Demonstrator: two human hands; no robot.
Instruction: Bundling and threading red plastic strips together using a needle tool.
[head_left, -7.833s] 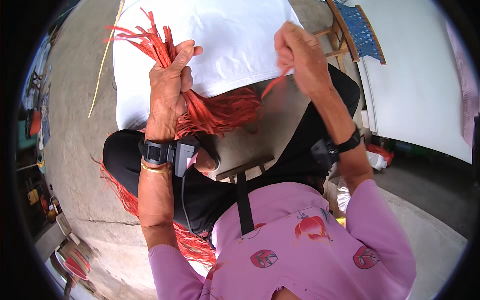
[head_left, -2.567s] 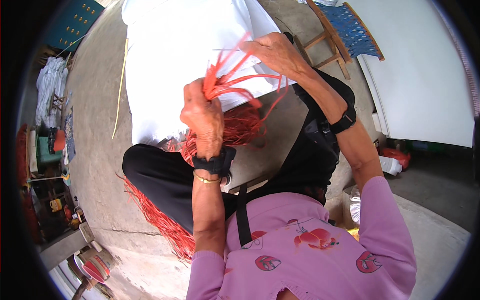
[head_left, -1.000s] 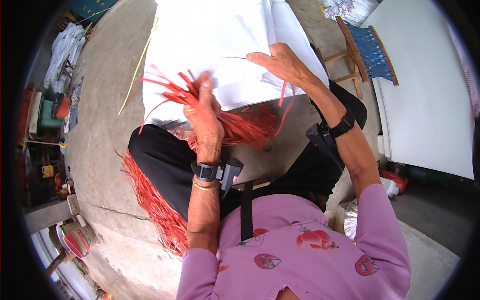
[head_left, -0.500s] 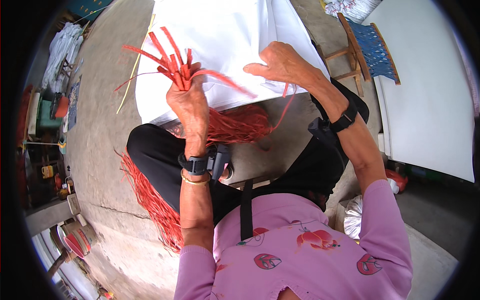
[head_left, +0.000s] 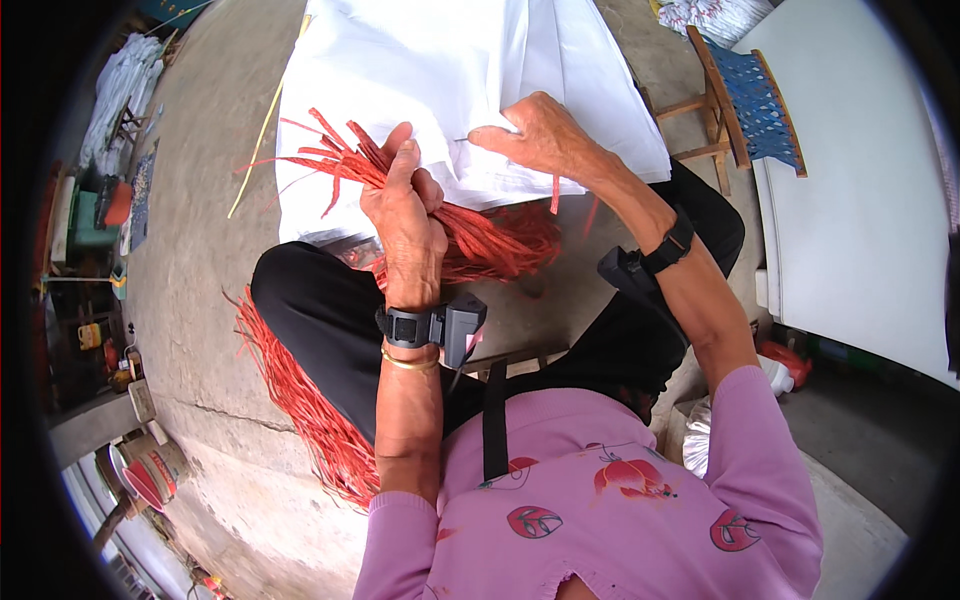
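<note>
My left hand (head_left: 403, 215) is closed round a bundle of flat red strands (head_left: 478, 240). Their cut ends fan out to the upper left past my thumb, and the long part droops to the right below the hand, over the gap between my knees. To the right, my right hand (head_left: 540, 135) is closed above a white sheet (head_left: 430, 60), its thumb pointing left. A red strand (head_left: 555, 193) hangs below this hand, apart from the bundle; its upper end is hidden in the fingers. The sheet covers a surface in front of my knees.
More red strands (head_left: 310, 410) hang beside my left thigh. A wooden folding stool (head_left: 722, 100) with blue webbing stands at the far right, next to a large white board (head_left: 860, 200). A yellow strip (head_left: 262, 130) lies on the concrete floor left of the sheet.
My left hand has turned and moved slightly right and down, and the bundle now lies slanted across it. The right hand has shifted a little left, with its strand hanging shorter.
</note>
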